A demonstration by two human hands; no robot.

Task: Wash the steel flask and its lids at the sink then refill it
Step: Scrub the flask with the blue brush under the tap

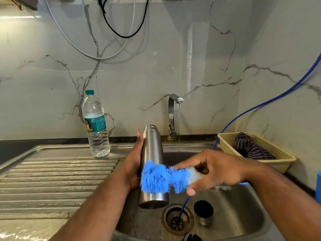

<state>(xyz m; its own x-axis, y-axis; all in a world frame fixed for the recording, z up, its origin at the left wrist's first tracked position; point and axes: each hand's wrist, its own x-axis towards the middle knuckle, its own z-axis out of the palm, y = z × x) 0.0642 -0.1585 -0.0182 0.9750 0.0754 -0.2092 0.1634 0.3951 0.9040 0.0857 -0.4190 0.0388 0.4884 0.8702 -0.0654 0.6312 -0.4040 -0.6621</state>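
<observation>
My left hand (132,164) grips the steel flask (152,150) upright over the sink (243,214), its open neck pointing up. My right hand (217,169) holds a blue and white bristle brush (161,178) whose blue bristles press against the flask's lower side. A steel cup lid (203,213) stands in the basin to the right of the drain (177,219). A dark lid (192,237) shows partly at the basin's front edge. The tap (174,115) runs a thin stream of water behind the flask.
A plastic water bottle (96,126) stands on the steel draining board (57,176) at the left. A beige basket (278,153) with a striped cloth (251,146) sits right of the sink. A thin blue hose (260,106) runs from the wall down into the drain.
</observation>
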